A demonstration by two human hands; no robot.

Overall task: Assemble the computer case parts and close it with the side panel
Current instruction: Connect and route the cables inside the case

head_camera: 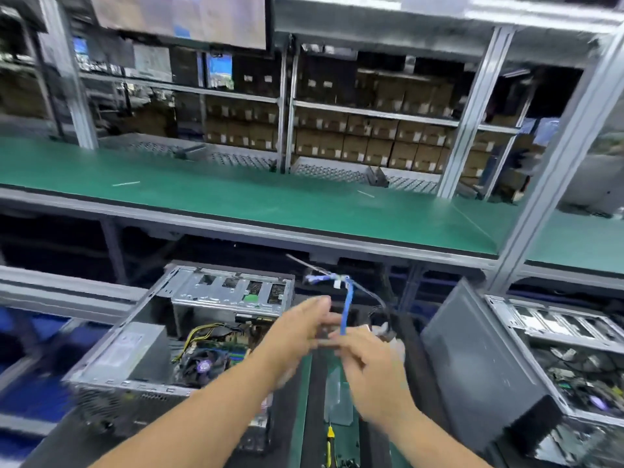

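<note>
An open computer case (141, 339) lies at the lower left, showing its power supply, fan and metal drive cage (233, 292). My left hand (297, 329) and my right hand (368, 366) meet to the right of the case, above the bench. Both pinch a small blurred part from which a blue cable (347, 305) rises and bends left. A thin black wire (378, 298) trails from the same bundle. A dark side panel (479, 366) leans upright to the right of my hands.
A second open case (574, 352) lies at the far right behind the panel. A yellow-handled screwdriver (330, 434) rests on the green mat below my hands. A long green shelf (270, 197) runs across above, with aluminium posts and stacked boxes behind.
</note>
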